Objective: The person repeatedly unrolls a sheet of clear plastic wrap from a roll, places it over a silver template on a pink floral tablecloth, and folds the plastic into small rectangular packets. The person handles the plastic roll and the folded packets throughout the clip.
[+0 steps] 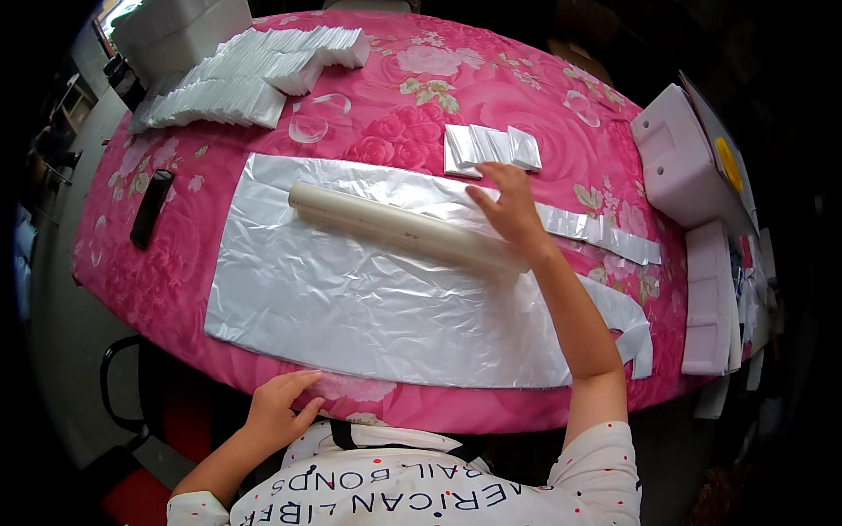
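A flat stack of silvery-white plastic bags point(351, 298) lies across the near half of the table, its cut handle ends point(627, 320) at the right. On top rests a long pale tube point(386, 219), slanting down to the right; its right end looks smeared and is partly behind my forearm. My right hand point(510, 209) is over the bags' far edge, fingers apart, holding nothing visible. Its fingertips reach close to a small row of folded white bags point(493, 149). At the near table edge, my left hand point(279, 408) rests with fingers stretched out, close to the bags' near edge.
Many folded white bags point(237, 83) stand in rows at the far left, before a white foam box point(180, 39). A black oblong object point(152, 209) lies at the left. White foam boxes point(680, 158) line the right edge. The pink flowered tablecloth point(377, 114) covers the table.
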A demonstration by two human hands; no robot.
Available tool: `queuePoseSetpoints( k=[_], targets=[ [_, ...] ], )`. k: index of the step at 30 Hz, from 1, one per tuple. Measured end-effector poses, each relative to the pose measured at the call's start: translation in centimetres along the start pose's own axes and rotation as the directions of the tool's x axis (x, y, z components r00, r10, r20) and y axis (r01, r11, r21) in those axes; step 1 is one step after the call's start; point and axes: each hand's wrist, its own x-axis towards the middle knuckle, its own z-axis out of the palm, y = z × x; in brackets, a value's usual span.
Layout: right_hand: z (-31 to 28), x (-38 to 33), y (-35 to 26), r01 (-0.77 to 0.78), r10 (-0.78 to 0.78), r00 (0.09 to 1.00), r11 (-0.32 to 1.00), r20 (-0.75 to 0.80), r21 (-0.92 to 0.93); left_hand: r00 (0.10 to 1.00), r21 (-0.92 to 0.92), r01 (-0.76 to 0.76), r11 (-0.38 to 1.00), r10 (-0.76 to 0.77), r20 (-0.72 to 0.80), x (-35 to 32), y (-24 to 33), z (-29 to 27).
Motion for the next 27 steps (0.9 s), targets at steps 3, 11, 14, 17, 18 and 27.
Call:
queuePoseSetpoints(
  k=[3,11,14,17,18,27],
  targets=[
    [-1.7,-4.7,-5.2,0.059,-0.054,0.971,0.998,0.233,-0.015,0.994,0.005,-0.107,0.994,0.107,0.002,0.9,0.0,0.4],
    [-4.1,-14.2,-13.1,-0.280,0.201,0.854,0.955,0.480,0.098,0.965,0.026,-0.260,0.965,0.260,-0.031,7.2,2.7,3.7],
    [-4.8,-16.1,-13.1,-0.122,0.096,0.945,0.990,0.312,0.066,0.967,0.111,-0.241,0.964,0.249,-0.062,9.6,2.9,6.1],
    [-6.9,-17.8,-9.4,-0.234,0.260,0.965,0.906,0.028,-0.353,0.978,0.164,-0.184,0.969,0.197,-0.068,10.3,3.6,7.0],
    [-7.9,-18.6,-8.3,-0.281,0.307,0.952,0.852,-0.013,-0.441,0.982,0.155,-0.162,0.975,0.174,-0.072,10.4,3.8,7.3],
    [-11.0,-21.0,-0.3,-0.448,0.423,0.893,0.865,-0.151,-0.226,0.977,0.033,-0.209,0.977,0.210,-0.036,11.5,4.3,8.9]
  ],
)
